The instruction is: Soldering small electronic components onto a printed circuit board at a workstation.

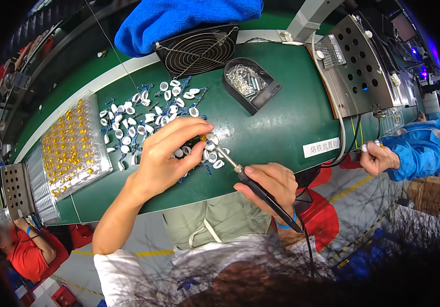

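Note:
My left hand [164, 154] is closed in a pinch above the bench, with a small part [211, 138] at its fingertips. That part looks pale and round, with a bit of gold beside it; the fingers hide some of it. In my right hand [275, 185] is a soldering iron [259, 190] with a black handle, held like a pen. Its metal shaft slants up to the left, and the tip reaches the small part; contact cannot be made out. Around and beyond my left hand lie many white oval pieces [119, 134] with blue wires.
A clear plastic tray [106, 153] of gold-coloured parts lies at the left. Behind the pieces stand a black fan [199, 51] under a blue towel [179, 23] and a black bin [254, 106] of metal bits. A perforated metal box [355, 66] and a co-worker's hand [378, 158] are at right.

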Available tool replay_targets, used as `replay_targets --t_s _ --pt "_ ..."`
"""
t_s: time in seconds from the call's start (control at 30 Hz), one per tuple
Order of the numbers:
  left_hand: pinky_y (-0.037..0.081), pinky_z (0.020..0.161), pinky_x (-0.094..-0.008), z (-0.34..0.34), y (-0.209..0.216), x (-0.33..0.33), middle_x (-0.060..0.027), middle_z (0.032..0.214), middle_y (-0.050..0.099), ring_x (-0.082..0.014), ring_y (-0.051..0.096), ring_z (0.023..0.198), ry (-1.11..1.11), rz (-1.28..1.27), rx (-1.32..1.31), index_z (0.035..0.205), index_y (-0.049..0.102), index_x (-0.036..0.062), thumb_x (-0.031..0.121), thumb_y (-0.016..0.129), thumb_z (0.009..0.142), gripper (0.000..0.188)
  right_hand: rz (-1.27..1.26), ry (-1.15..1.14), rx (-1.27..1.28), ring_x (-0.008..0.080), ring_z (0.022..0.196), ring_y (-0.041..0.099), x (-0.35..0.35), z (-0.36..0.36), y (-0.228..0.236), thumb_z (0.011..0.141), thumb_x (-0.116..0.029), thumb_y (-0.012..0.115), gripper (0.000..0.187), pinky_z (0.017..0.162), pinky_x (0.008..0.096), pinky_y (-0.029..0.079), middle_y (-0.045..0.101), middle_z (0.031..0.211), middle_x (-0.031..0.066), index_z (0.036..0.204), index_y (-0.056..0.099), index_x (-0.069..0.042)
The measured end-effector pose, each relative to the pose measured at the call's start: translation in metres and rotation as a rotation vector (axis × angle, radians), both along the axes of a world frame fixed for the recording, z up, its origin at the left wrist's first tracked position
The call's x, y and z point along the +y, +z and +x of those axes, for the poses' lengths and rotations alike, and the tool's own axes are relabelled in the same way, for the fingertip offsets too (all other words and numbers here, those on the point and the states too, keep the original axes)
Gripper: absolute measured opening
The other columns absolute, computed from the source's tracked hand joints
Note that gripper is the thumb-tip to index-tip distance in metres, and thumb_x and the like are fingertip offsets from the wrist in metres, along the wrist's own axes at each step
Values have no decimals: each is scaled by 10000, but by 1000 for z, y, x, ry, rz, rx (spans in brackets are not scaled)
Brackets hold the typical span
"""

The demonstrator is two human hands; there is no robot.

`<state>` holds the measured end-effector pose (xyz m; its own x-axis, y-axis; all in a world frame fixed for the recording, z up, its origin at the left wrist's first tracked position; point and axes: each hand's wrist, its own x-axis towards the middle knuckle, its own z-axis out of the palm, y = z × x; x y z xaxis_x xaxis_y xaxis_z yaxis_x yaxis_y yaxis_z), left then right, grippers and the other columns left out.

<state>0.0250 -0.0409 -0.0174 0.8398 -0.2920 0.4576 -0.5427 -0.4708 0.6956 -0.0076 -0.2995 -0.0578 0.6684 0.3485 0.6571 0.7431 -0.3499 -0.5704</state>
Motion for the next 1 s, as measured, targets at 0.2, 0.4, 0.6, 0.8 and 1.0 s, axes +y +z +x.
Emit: replay_targets --t_s 0.2,0.4,0.6,0.8,1.0 --pt "599 838 -346 0 -2 0 -144 1122 725 -277 729 989 -7 -2 -37 1152 717 -2 -124 751 787 387 -14 -10 -17 259 750 722 1 0 0 711 -162 948 493 659 347 566 750 946 112 1122 702 -44" --pt "598 826 -347 2 0 -1 -138 1112 723 -276 726 974 -7 14 -41 1142 719 1 -125 752 784 382 -4 11 -3 256 710 721 1 3 -1 717 -172 947 486 628 345 561 747 945 119 1112 699 -38" --pt "593 822 -353 0 1 -2 -137 1104 724 -275 722 967 -4 15 -40 1135 723 1 -125 751 780 377 -10 9 -2 252 705 722 1 2 2 723 -171 945 487 614 338 555 744 942 118 1122 697 -39" --pt "590 823 -358 0 -1 -2 -134 1101 725 -281 720 966 -5 16 -41 1127 730 2 -126 751 777 373 1 14 -13 250 702 722 0 2 0 725 -165 945 487 609 332 552 743 949 117 1126 699 -40" --pt "590 824 -356 0 -1 -2 -132 1103 725 -279 719 965 -1 16 -40 1126 732 5 -128 754 774 377 7 15 -17 248 702 719 1 3 0 721 -170 947 488 609 334 550 744 952 112 1122 701 -42"
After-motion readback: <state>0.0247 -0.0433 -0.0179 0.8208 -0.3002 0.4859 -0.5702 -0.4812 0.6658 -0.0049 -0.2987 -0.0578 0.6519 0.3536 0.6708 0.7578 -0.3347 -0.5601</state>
